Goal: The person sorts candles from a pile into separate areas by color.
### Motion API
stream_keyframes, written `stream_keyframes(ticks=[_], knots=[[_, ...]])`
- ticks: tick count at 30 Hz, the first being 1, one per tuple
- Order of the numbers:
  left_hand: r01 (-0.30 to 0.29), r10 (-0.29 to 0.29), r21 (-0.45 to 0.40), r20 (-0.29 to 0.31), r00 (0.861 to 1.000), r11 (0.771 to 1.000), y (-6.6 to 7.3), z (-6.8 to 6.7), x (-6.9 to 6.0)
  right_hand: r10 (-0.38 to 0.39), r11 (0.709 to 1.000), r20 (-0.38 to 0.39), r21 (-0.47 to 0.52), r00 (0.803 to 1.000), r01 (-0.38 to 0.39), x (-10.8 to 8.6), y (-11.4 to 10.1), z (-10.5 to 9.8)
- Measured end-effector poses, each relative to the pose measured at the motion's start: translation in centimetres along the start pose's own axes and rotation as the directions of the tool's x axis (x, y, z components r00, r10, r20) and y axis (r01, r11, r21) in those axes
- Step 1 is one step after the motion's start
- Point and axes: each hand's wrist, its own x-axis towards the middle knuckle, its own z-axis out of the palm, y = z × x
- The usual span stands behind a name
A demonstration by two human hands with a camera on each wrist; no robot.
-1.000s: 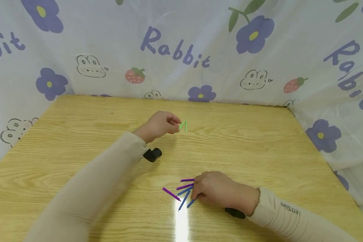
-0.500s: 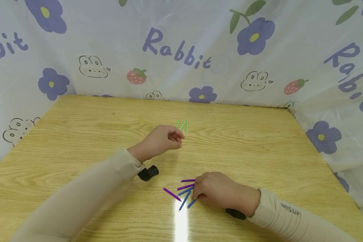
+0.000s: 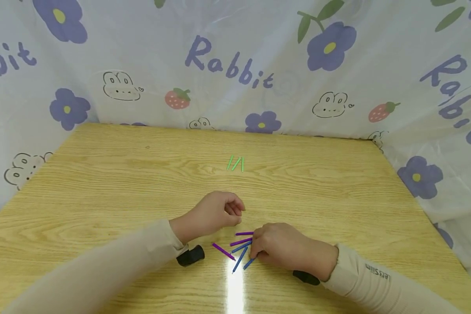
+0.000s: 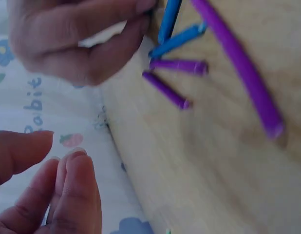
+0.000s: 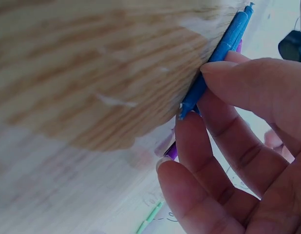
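Three green sticks (image 3: 235,164), three purple (image 3: 223,251), three blue (image 3: 240,260) lay within worktop edges (image 3: 161,129); right hand (image 3: 278,245) pinched one blue, loose left hand (image 3: 213,213) nothing.

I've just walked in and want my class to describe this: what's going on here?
A person is handling thin coloured sticks on a wooden table. The right hand pinches one blue stick, with two other blue sticks and three purple sticks lying close by. The left hand is near this group, with no stick visible in its fingers. Three green sticks lie apart from the rest, farther from the person.
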Motion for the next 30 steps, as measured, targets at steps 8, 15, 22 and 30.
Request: stream_keyframes(ticks=[8, 15, 22, 30], knots=[[0.044, -0.044, -0.004, 0.040, 0.998, 0.999, 0.0, 1.4, -1.2, -0.005, 1.000, -0.023, -0.030, 1.000, 0.004, 0.0, 0.0, 0.2], [0.046, -0.046, 0.004, 0.056, 0.997, 0.999, -0.2, 2.2, -2.0, 0.001, 0.999, -0.032, -0.033, 0.999, -0.002, 0.0, -0.1, 0.3], [0.021, -0.023, 0.017, 0.082, 0.996, 1.000, -0.5, 3.0, -2.4, 0.013, 0.999, -0.023, -0.038, 1.000, -0.014, 0.0, -0.2, 0.3], [-0.001, -0.004, 0.065, 0.085, 0.996, 0.998, -0.9, 3.7, -2.4, 0.008, 0.999, -0.028, -0.047, 1.000, -0.009, 0.0, -0.2, 0.3]])
